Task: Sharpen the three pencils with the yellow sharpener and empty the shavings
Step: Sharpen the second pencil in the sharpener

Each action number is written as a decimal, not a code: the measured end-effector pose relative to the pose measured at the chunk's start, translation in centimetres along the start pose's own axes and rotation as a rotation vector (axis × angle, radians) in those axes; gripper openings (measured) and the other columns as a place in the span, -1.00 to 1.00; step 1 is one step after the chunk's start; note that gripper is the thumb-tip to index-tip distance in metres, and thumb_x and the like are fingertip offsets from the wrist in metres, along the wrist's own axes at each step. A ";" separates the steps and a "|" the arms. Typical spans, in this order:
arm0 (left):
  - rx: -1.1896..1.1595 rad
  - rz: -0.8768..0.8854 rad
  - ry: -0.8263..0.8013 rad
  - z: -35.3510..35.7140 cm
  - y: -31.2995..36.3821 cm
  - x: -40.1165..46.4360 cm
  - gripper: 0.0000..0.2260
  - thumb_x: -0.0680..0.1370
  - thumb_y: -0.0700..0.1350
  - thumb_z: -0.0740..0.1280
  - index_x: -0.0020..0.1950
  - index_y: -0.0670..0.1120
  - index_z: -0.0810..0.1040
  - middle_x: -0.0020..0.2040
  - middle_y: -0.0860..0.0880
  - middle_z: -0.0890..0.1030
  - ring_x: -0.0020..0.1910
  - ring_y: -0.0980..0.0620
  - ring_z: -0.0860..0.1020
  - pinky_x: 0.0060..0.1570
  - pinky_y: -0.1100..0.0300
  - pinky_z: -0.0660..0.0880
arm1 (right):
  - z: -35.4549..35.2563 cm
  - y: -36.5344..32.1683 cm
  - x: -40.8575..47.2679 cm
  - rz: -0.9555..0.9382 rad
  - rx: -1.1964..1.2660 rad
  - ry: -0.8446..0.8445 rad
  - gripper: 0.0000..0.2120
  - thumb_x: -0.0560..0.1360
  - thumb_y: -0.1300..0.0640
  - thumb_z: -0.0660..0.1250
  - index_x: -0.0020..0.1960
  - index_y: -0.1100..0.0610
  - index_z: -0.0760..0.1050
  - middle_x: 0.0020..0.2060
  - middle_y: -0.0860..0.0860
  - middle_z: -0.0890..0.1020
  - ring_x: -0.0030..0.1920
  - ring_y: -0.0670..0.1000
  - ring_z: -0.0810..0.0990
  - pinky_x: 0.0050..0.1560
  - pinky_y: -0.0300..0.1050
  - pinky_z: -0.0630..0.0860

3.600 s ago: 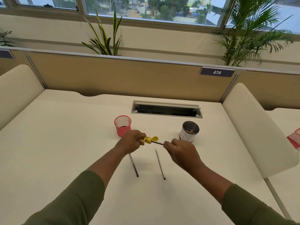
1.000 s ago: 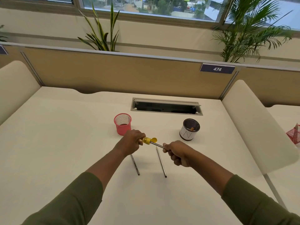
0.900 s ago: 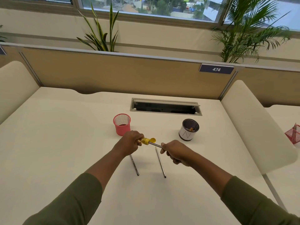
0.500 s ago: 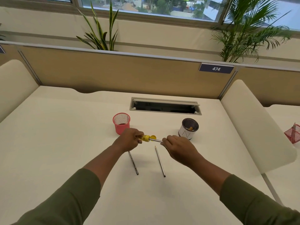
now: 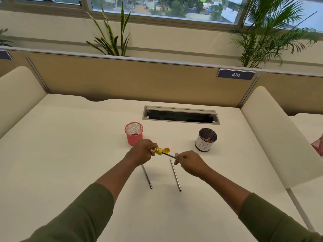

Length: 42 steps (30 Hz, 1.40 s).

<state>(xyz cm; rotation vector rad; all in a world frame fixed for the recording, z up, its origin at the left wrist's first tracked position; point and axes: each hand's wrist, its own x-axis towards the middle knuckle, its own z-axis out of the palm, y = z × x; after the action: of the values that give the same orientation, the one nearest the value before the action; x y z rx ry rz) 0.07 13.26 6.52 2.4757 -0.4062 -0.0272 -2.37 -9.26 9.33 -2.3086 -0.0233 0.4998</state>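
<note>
Yellow plastic shows between my fingers: my left hand (image 5: 142, 151) curls around the yellow sharpener (image 5: 159, 151), its little lid flipped open at the end nearer my right hand. My right hand (image 5: 189, 162) pinches a dark pencil (image 5: 168, 155), whose far end sits in the sharpener, both held just above the cream desk (image 5: 70, 154). Two more pencils lie on the desk below my hands, one (image 5: 146, 176) under my left wrist, the other (image 5: 175, 174) beside it with a pointed tip facing away from me. A pink mesh cup (image 5: 133, 133) stands just beyond my left hand. A dark mesh cup with a white band (image 5: 206, 139) stands beyond my right hand, with some shavings inside.
</note>
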 end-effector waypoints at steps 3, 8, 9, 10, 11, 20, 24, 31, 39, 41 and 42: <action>-0.062 -0.086 -0.010 0.1 -0.3 0.1 -0.74 0.40 -0.45 0.28 -0.06 -0.17 0.64 -0.18 -0.14 0.62 -0.20 -0.05 0.60 -0.11 -0.08 0.61 | 0.0 1.1 -0.1 -0.395 -0.420 0.173 -0.83 0.56 -0.02 0.21 0.01 0.06 0.48 -0.22 0.02 0.59 -0.26 0.03 0.52 -0.32 -0.08 0.41; -0.110 -0.134 -0.074 0.0 -0.2 0.5 -0.82 0.42 -0.39 0.31 -0.09 -0.21 0.65 -0.19 -0.20 0.65 -0.13 -0.14 0.62 -0.03 -0.13 0.59 | -1.4 2.1 0.3 -0.871 -1.029 0.447 -0.89 0.55 0.11 0.34 -0.09 0.15 0.54 -0.33 0.03 0.50 -0.38 0.06 0.45 -0.46 -0.06 0.34; -0.115 -0.138 -0.073 0.1 0.0 0.5 -0.82 0.42 -0.39 0.32 -0.07 -0.22 0.65 -0.17 -0.21 0.65 -0.13 -0.14 0.62 -0.02 -0.13 0.59 | -1.5 2.2 0.4 -0.887 -1.052 0.484 -0.88 0.55 0.10 0.34 -0.10 0.15 0.55 -0.35 0.02 0.49 -0.41 0.05 0.44 -0.51 -0.07 0.30; -0.119 -0.141 -0.073 0.1 0.1 0.6 -0.81 0.42 -0.40 0.32 -0.05 -0.22 0.65 -0.15 -0.21 0.66 -0.13 -0.13 0.63 -0.02 -0.11 0.60 | -1.4 2.3 0.4 -0.898 -1.067 0.518 -0.86 0.54 0.09 0.35 -0.13 0.14 0.55 -0.38 0.01 0.48 -0.45 0.04 0.43 -0.55 -0.09 0.25; -0.122 -0.140 -0.069 0.2 0.1 0.5 -0.79 0.42 -0.41 0.30 -0.03 -0.23 0.65 -0.15 -0.20 0.65 -0.14 -0.10 0.63 -0.02 -0.08 0.60 | -1.2 2.3 0.3 -0.889 -1.055 0.534 -0.85 0.53 0.08 0.37 -0.17 0.13 0.54 -0.41 0.00 0.47 -0.50 0.03 0.42 -0.58 -0.12 0.21; -0.005 0.037 0.044 0.1 0.6 -0.2 -0.71 0.39 -0.47 0.26 -0.04 -0.19 0.64 -0.17 -0.14 0.63 -0.24 -0.02 0.58 -0.21 0.05 0.60 | 0.1 -0.8 0.2 0.338 0.383 -0.098 -0.67 0.59 -0.02 0.20 -0.23 0.15 0.53 -0.48 -0.02 0.33 -0.54 -0.05 0.21 -0.50 -0.23 0.13; 0.044 0.036 -0.007 -0.2 0.7 0.0 -0.75 0.41 -0.42 0.29 -0.02 -0.18 0.62 -0.13 -0.14 0.63 -0.18 -0.04 0.54 -0.16 0.01 0.56 | -0.1 -0.3 0.1 0.166 0.194 -0.102 -0.64 0.60 -0.04 0.17 -0.21 0.13 0.58 -0.43 -0.02 0.42 -0.49 -0.04 0.32 -0.47 -0.23 0.20; 0.011 -0.072 -0.092 -0.1 0.5 0.3 -0.79 0.48 -0.34 0.29 0.09 -0.19 0.58 -0.03 -0.15 0.62 -0.12 -0.04 0.55 -0.12 0.11 0.50 | -0.6 2.1 0.2 -0.735 -0.865 0.417 -0.86 0.55 0.06 0.32 -0.11 0.13 0.51 -0.35 0.02 0.51 -0.39 0.08 0.46 -0.44 -0.09 0.27; -0.088 -0.121 -0.053 0.3 0.3 0.4 -0.75 0.47 -0.38 0.26 0.07 -0.20 0.61 -0.09 -0.17 0.65 -0.18 -0.01 0.55 -0.14 0.16 0.51 | -1.1 2.2 0.9 -0.921 -1.052 0.506 -0.87 0.51 0.12 0.40 -0.13 0.17 0.55 -0.40 0.02 0.48 -0.46 0.04 0.42 -0.56 -0.13 0.20; -0.096 -0.113 -0.014 0.3 0.4 0.2 -0.70 0.44 -0.43 0.24 0.09 -0.22 0.61 -0.09 -0.18 0.65 -0.19 -0.01 0.60 -0.10 0.09 0.59 | -0.9 1.7 0.6 -0.863 -0.930 0.485 -0.85 0.47 0.12 0.45 -0.20 0.16 0.55 -0.45 0.02 0.49 -0.54 0.06 0.40 -0.58 -0.18 0.17; -0.101 -0.105 0.007 0.4 0.5 0.2 -0.69 0.44 -0.44 0.23 0.09 -0.22 0.61 -0.09 -0.18 0.65 -0.20 -0.01 0.62 -0.10 0.07 0.61 | -0.6 1.3 0.4 -0.789 -0.852 0.454 -0.83 0.48 0.12 0.43 -0.23 0.17 0.54 -0.47 0.04 0.50 -0.55 0.09 0.41 -0.57 -0.17 0.19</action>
<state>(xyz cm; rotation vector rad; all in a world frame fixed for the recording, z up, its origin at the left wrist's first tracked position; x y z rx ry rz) 0.06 12.65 6.51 2.3948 -0.2648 -0.0807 -1.99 -10.57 8.66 -2.8621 -1.0500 -0.5499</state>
